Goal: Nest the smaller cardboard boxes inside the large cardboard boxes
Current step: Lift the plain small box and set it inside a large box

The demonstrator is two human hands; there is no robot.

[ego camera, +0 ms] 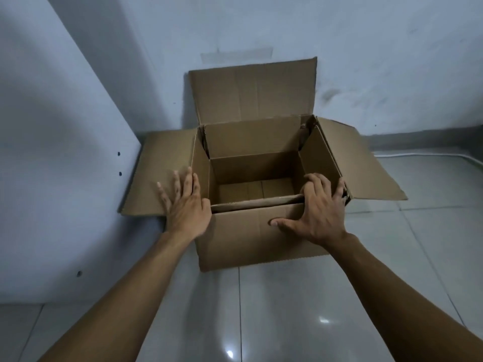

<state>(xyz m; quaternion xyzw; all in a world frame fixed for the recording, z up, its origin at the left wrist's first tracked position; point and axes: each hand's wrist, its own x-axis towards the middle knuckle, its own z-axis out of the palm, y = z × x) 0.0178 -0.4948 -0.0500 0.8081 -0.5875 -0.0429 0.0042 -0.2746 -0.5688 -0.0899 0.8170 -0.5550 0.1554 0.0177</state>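
A large brown cardboard box [251,239] stands on the tiled floor against the wall, with its four top flaps open. Inside it a second layer of cardboard walls shows, a smaller open box [251,168] sitting snugly within; its bottom looks bare. My left hand [185,207] lies flat with fingers spread on the left flap [156,165], at the box's front left corner. My right hand [318,205] grips the front right corner: the fingers curl over the rim and the thumb presses on the front face.
A grey wall [261,35] stands right behind the box, touching the raised back flap [251,92]. A pale panel [52,152] closes off the left side. Glossy floor tiles [300,309] spread in front and to the right, where a cable [418,155] runs along the skirting.
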